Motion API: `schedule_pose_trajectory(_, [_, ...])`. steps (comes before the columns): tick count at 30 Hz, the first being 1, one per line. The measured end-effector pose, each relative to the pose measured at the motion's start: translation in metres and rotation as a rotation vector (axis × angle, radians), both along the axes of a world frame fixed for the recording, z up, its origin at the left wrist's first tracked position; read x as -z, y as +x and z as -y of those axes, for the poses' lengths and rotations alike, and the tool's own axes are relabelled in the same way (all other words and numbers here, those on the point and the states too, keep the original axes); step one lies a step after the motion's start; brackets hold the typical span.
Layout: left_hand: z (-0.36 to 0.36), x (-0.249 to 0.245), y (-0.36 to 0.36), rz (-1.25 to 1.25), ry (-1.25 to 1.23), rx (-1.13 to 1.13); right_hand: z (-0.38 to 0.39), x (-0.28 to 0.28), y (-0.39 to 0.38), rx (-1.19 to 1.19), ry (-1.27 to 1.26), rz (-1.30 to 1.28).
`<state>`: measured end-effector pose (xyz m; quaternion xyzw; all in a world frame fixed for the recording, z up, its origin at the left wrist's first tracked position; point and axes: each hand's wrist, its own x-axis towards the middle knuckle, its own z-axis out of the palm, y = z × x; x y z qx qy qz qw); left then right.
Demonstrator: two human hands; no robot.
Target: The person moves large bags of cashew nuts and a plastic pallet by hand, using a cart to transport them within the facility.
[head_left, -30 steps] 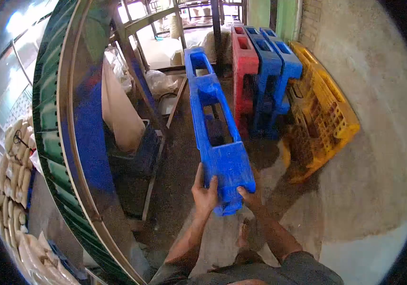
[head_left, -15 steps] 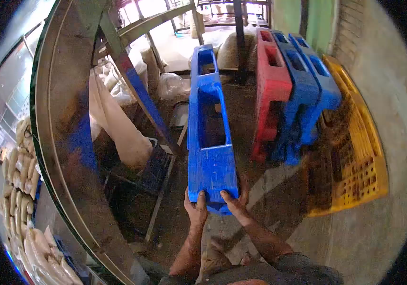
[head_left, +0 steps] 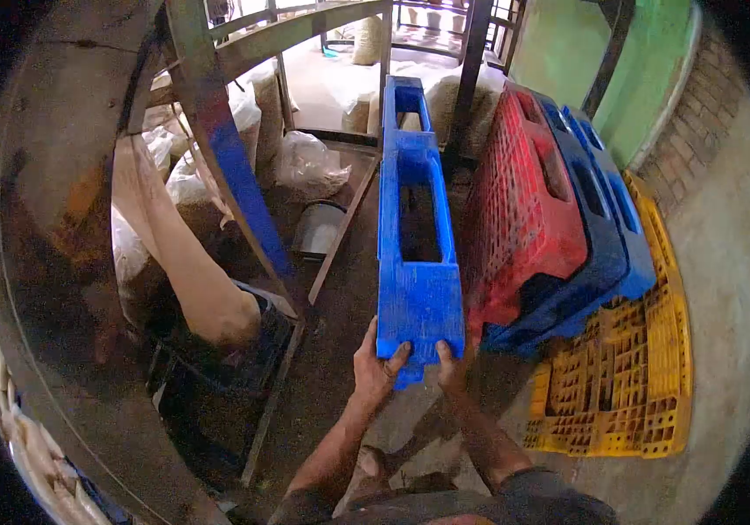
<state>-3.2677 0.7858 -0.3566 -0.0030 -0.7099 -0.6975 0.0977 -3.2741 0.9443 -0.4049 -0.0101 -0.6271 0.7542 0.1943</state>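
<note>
Blue pallet [head_left: 420,302] on edge, its narrow side up and its near end gripped at both corners: the left hand [head_left: 376,367] is partly closed around one, thumb pressed on the end, and the right hand [head_left: 452,367] is curled likewise around the other, most fingers hidden behind the plastic. The pallet stands lengthwise ahead of the person, just left of a red pallet [head_left: 572,245], two more blue pallets [head_left: 615,271] and a yellow pallet [head_left: 676,367] by the wall [head_left: 733,262]. Whether its underside bears on the floor [head_left: 322,376] cannot be told. The likely trouble is balance — a tall, thin load held only at one end could tip sideways if one thumb slipped. A swing of the far end might knock the red pallet or the painted post [head_left: 248,184] on the left, and a dropped near end could land on the foot [head_left: 372,461] below.
</note>
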Motion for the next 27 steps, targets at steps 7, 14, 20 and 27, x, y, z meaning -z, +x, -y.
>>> schedule_pose_trajectory(7, [0.019, 0.010, -0.117, -0.046, -0.165, -0.003, 0.018, -0.005, -0.112, 0.005, -0.068, 0.047])
schedule_pose_trajectory(14, [0.033, -0.004, -0.194, -0.087, -0.179, 0.068, 0.030, 0.007, -0.187, -0.045, -0.147, 0.105])
schedule_pose_trajectory(20, [0.042, -0.013, -0.236, -0.009, -0.164, 0.090, 0.023, -0.008, -0.234, -0.120, 0.157, 0.067])
schedule_pose_trajectory(27, [0.071, 0.007, -0.286, -0.025, -0.188, 0.127, 0.045, 0.012, -0.275, -0.038, 0.108, 0.100])
